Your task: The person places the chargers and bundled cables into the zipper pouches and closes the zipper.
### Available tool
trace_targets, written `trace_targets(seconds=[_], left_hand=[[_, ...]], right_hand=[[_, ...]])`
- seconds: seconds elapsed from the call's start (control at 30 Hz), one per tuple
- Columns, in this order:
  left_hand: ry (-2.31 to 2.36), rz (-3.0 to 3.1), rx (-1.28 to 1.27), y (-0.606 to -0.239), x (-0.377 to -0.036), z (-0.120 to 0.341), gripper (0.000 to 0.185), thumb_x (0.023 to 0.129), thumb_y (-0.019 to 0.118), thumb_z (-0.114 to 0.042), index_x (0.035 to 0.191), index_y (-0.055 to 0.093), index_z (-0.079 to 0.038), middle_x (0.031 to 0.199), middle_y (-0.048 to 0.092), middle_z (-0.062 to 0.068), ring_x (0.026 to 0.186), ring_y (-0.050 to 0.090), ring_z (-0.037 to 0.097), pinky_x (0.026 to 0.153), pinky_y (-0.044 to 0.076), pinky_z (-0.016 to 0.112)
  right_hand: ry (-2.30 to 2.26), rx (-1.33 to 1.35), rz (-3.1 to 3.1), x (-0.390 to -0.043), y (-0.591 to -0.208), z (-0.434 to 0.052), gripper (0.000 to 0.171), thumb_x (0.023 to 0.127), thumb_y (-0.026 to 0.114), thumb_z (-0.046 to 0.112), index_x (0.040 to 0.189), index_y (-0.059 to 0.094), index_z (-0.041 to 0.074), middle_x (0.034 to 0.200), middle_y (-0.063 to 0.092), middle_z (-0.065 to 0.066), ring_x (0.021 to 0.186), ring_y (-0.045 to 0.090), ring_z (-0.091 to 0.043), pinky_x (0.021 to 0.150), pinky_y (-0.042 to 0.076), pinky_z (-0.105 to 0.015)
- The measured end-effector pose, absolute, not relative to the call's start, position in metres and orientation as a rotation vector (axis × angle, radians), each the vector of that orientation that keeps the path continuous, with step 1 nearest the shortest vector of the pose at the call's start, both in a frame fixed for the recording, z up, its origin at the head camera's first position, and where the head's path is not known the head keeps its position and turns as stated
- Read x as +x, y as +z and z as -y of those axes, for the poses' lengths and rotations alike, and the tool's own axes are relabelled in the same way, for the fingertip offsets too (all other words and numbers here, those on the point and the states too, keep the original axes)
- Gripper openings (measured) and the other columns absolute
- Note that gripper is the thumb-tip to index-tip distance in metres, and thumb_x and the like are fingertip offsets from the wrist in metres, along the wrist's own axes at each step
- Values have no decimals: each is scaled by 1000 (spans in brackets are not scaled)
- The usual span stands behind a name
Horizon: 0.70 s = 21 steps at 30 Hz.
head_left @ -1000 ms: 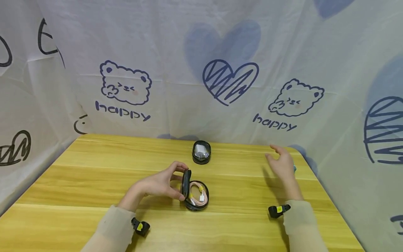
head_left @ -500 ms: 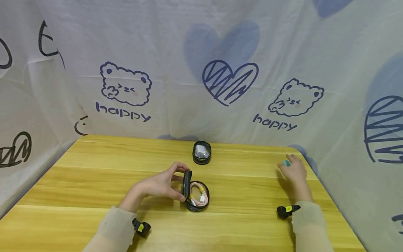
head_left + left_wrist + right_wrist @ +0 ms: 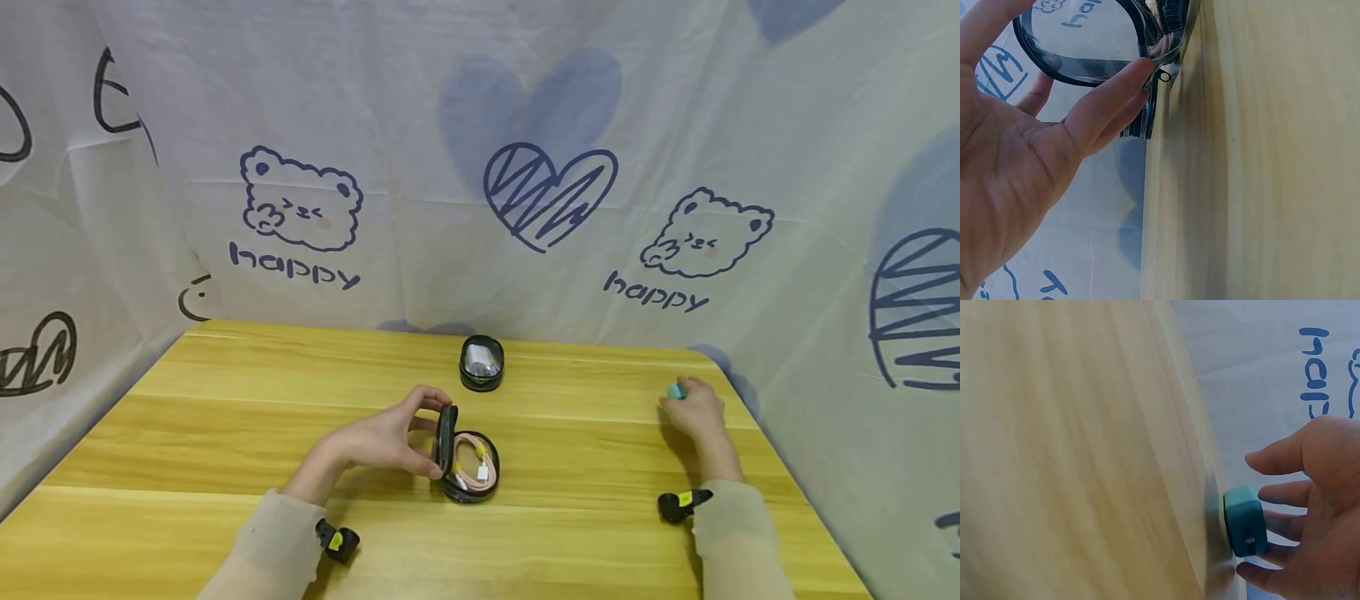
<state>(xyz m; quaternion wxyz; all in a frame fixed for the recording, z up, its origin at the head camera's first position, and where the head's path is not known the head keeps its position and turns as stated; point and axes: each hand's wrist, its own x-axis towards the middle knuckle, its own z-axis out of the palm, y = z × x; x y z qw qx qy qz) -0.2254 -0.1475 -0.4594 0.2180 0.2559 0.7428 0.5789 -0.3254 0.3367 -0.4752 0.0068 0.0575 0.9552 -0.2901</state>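
Note:
My left hand (image 3: 382, 437) holds up the lid (image 3: 446, 442) of a small round black zip case with a clear window, pinching its rim between thumb and fingers. The case stands open on the table, and a coiled pink cable (image 3: 489, 479) with a white plug lies in its base. In the left wrist view the window of the lid shows beside my fingers. At the far right my right hand (image 3: 697, 407) reaches around a small teal block (image 3: 1246, 522) with a lighter green face and a small slot. The fingers lie right beside the block, the thumb apart from it.
A second black zip case (image 3: 482, 364) with a clear top sits closed near the back edge of the wooden table (image 3: 225, 417). Behind the table hangs a pale printed cloth (image 3: 420, 208), which also covers both sides.
My right hand has moved right and come down around the teal block, which now sits slightly turned and shifted left. The left hand keeps the lid up without moving.

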Motion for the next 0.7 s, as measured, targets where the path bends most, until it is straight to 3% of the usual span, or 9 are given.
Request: trace_targets(seconds=[0.27,0.47,0.7], left_hand=[[1610,-2044,700,-460,-225,147,91,81,83,5,151,25,-1,160,23,27,146,32,54,105,53,42],[1609,-2042,685,-461,-226,148,94,81,83,5,152,22,1,160,23,27,146,32,53,105,53,41],[1613,-2047,692,-460,-225,147,93,81,83,4,152,23,2,160,23,28,146,33,54,105,53,43]], right_hand=[[-886,171,-3012,-322,-474,-335,64,95,56,12,151,38,-14,154,27,-43,137,26,-64,114,28,-67],[-896,146,-2999,-321,-473,-332,61,96,57,8,151,39,-13,152,25,-45,138,28,-63,115,31,-68],[-930,141,-2998,-321,-475,-328,59,97,63,11,146,44,-14,148,29,-45,129,40,-58,110,38,-65]])
